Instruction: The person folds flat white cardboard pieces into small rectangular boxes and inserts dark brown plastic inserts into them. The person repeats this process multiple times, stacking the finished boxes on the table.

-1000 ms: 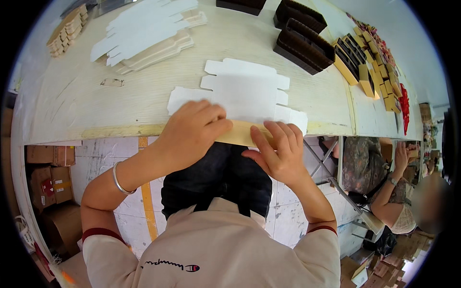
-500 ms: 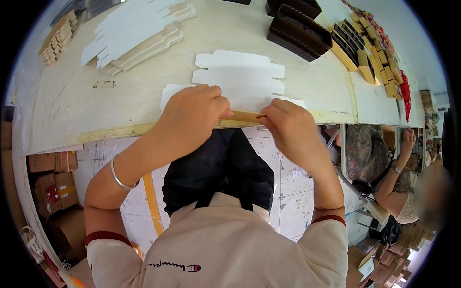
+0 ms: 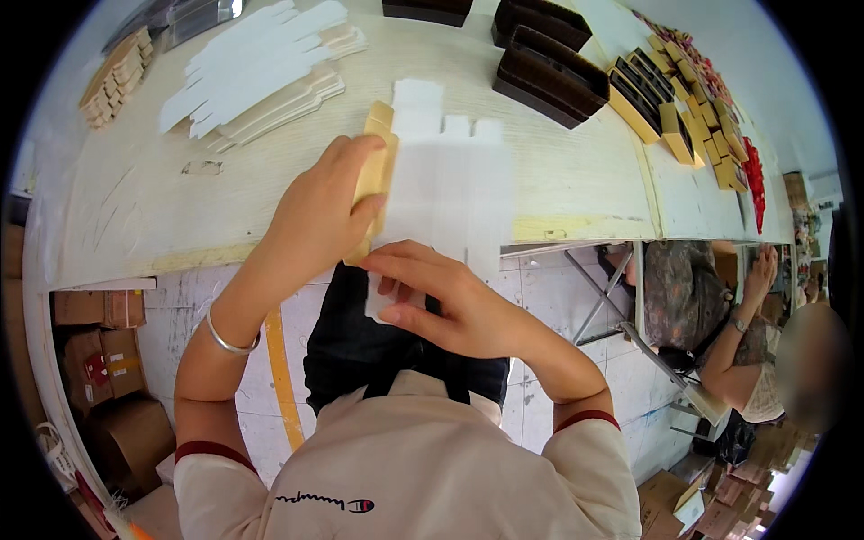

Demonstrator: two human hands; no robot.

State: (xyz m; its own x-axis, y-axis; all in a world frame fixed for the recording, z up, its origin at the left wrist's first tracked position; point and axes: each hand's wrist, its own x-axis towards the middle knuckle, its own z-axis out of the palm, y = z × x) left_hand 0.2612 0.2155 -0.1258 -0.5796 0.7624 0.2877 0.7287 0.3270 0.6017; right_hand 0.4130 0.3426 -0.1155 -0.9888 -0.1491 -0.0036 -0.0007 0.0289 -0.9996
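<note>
Both hands (left hand [image 3: 317, 211], right hand [image 3: 441, 297]) grip white box blank [image 3: 445, 184].

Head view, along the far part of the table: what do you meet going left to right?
Small tan stack of cardboard pieces → fanned pile of white flat blanks → white blank held up in both hands → dark brown trays → yellow boxes in a row → red items at the far right edge.

I hold a flat white die-cut carton blank [image 3: 445, 193] upright over the table's near edge. Its folded side shows tan. It looks blurred.
</note>
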